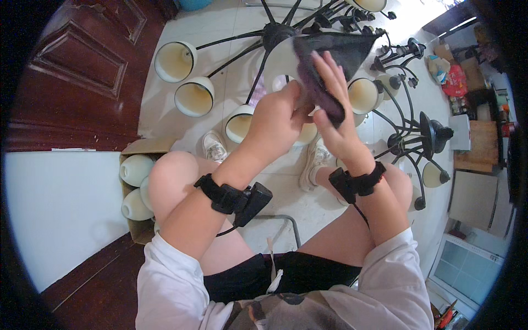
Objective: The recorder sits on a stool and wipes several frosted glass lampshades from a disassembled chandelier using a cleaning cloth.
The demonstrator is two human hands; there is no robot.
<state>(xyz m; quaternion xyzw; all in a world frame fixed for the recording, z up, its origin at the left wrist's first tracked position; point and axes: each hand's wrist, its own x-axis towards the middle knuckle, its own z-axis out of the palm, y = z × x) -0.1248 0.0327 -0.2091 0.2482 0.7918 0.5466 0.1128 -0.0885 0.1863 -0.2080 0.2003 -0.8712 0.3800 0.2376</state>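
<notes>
My left hand (278,117) is closed at the near side of a white glass lampshade (280,62). A dark cloth (342,51), blurred, covers the right side of the shade and hangs out to the right. Between the thumb and the straight fingers of my right hand (340,115) runs a fold of this cloth. The exact grip of my left fingers is hidden behind the hand. Beyond my hands stands a black chandelier (278,35) on the floor, its arms spread and carrying cream glass shades (175,62).
Left of my knee, a cardboard box (142,237) holds several glass shades (138,170). More black chandelier frames (431,132) lie on the tiled floor (280,194) at right. A dark red door (78,62) is at left. Bags, boxes and a cabinet (472,202) line the right side.
</notes>
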